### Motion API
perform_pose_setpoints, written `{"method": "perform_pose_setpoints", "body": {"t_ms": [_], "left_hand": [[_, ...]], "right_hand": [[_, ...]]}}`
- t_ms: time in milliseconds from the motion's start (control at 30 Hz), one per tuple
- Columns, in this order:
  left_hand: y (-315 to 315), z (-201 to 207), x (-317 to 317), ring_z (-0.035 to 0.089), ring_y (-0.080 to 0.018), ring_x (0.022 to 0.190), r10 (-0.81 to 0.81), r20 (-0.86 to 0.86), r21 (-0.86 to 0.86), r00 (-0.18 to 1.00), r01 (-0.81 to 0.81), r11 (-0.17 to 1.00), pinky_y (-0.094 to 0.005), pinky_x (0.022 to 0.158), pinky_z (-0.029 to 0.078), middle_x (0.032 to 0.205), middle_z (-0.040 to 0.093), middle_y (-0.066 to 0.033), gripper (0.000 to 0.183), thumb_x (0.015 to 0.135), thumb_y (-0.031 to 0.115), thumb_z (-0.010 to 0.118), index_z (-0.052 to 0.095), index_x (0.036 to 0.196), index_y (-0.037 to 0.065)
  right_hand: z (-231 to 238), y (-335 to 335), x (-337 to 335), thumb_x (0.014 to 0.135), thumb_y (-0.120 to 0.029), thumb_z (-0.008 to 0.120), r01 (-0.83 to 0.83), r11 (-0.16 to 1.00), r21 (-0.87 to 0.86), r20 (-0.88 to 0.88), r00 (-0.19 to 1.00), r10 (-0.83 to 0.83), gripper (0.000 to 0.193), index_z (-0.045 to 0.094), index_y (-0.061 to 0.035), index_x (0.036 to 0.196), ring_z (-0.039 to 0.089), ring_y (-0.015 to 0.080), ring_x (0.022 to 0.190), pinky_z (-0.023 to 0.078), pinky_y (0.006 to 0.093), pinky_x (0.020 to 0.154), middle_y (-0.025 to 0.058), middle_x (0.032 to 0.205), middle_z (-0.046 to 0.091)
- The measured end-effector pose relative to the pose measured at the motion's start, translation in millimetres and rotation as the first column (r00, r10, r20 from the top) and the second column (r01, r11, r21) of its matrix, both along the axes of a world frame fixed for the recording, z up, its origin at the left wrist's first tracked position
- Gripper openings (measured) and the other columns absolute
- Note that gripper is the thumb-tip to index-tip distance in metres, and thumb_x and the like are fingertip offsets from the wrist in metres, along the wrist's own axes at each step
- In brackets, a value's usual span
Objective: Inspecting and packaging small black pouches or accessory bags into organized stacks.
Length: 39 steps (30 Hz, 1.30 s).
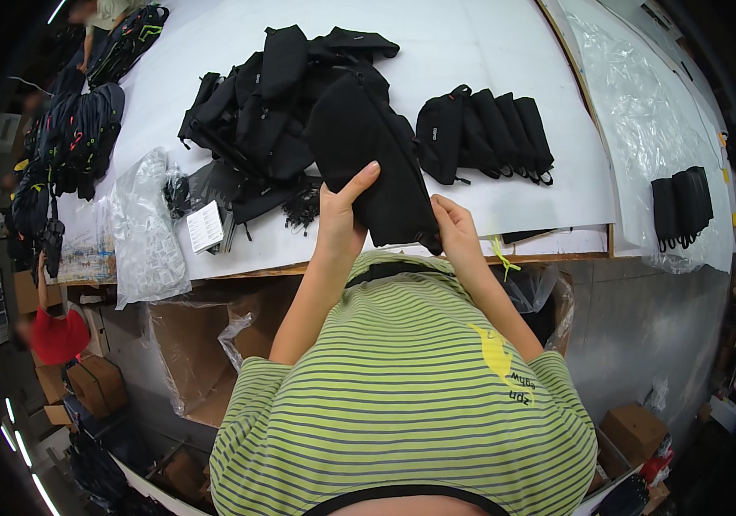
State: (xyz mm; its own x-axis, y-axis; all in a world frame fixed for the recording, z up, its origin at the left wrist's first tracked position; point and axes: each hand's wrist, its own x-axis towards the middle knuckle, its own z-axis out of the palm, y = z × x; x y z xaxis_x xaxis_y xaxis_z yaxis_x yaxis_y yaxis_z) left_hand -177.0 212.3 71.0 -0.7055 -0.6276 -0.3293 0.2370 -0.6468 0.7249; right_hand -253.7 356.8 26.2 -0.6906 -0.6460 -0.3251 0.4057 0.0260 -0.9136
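Stripes of grey cross the person's green shirt [402, 370], nearest of all. Beyond it, a black pouch [376, 172] is held tilted above the near edge of the white counter [480, 52]. The left hand [340, 215] grips its left side, thumb flat on the face, the other fingers mostly hidden behind. On the right hand [461, 236], fingers are closed in a pinch at the lower right corner. Left of the hands lie white cards [205, 227] and a clear plastic bag [146, 228]. Farther back sits a heap of black pouches [273, 112]; right of it, more pouches overlap in a row [505, 133]. Far upper left, another person's arm [88, 47] is beside dark bags [131, 47].
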Motion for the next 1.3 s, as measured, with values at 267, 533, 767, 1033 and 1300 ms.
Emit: {"method": "perform_pose_setpoints", "body": {"t_ms": [267,533,767,1033,1300], "left_hand": [[3,18,10,0.064,-0.0199,0.085,-0.353,0.135,-0.021,0.926,0.359,0.933,-0.0308,0.076,0.053,0.099,0.062,-0.0137,0.05,0.068,0.007,0.076,0.055,0.111,-0.005],[4,18,14,0.064,-0.02,0.083,-0.414,0.154,0.008,0.897,0.418,0.908,-0.031,0.075,0.053,0.097,0.063,-0.0136,0.05,0.067,0.009,0.076,0.055,0.11,-0.005],[-14,1,9,0.066,-0.0211,0.08,-0.262,0.046,0.251,0.964,0.243,0.937,-0.0307,0.076,0.054,0.093,0.067,-0.0126,0.03,0.078,0.013,0.067,0.062,0.102,-0.004],[-46,-11,16,0.067,-0.0231,0.081,-0.176,-0.258,0.363,0.95,0.264,0.894,-0.0317,0.076,0.055,0.094,0.068,-0.0148,0.022,0.084,0.01,0.06,0.064,0.099,-0.006],[-37,1,10,0.063,-0.0229,0.096,0.005,0.125,0.174,0.992,-0.027,0.984,-0.0325,0.083,0.052,0.106,0.063,-0.0134,0.03,0.085,0.012,0.062,0.058,0.11,-0.004]], "right_hand": [[59,-28,-43,0.093,-0.016,0.056,0.048,0.948,-0.314,-0.302,0.942,-0.148,0.024,0.063,0.0018,0.107,0.057,0.0067,0.085,0.044,0.0212,0.077,0.0026,0.094,0.065],[67,-20,-45,0.081,-0.005,0.067,0.191,0.956,-0.221,-0.761,0.579,-0.292,0.011,0.066,-0.0044,0.091,0.055,0.0081,0.07,0.043,0.0216,0.064,0.0015,0.083,0.062],[67,-13,-20,0.073,-0.005,0.071,-0.068,0.992,-0.107,-0.794,0.606,-0.044,0.011,0.063,-0.0052,0.082,0.047,0.0141,0.068,0.038,0.0257,0.059,0.0011,0.073,0.057],[78,-3,-1,0.074,-0.005,0.07,-0.343,0.939,-0.02,-0.718,0.659,0.225,0.01,0.062,-0.0056,0.08,0.046,0.0139,0.071,0.035,0.0269,0.062,0.0003,0.07,0.055],[79,-8,-9,0.075,-0.015,0.071,0.044,0.999,0.006,-0.932,0.362,-0.01,0.025,0.063,-0.0096,0.098,0.051,0.0228,0.098,0.039,0.0342,0.086,0.0065,0.107,0.056]]}}
